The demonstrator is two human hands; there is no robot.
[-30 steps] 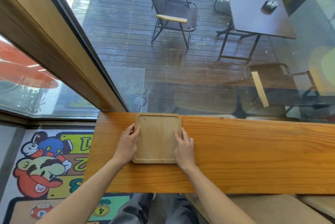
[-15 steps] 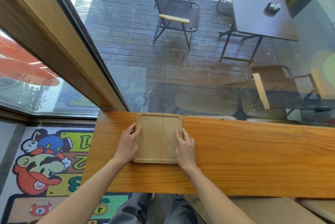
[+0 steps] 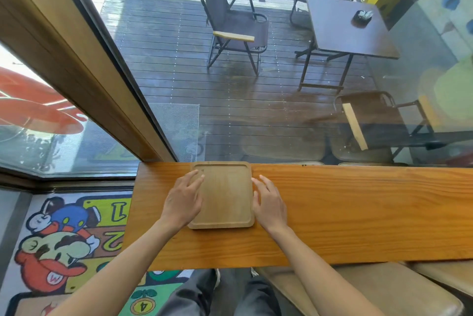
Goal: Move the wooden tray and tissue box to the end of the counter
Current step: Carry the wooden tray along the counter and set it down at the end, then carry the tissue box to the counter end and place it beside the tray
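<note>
I am wearing nothing on my forearms or hands: no sleeves, watch or rings are showing. Below the table's near edge, dark grey trousers (image 3: 194,295) are covering my legs.

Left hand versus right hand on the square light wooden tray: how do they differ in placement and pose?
The left hand lies over the square light wooden tray's left rim, fingers spread onto its inner surface. The right hand sits beside the tray's right edge on the orange wooden counter, fingers along the rim. Both are open and flat; neither has a closed grip on the tray.
</note>
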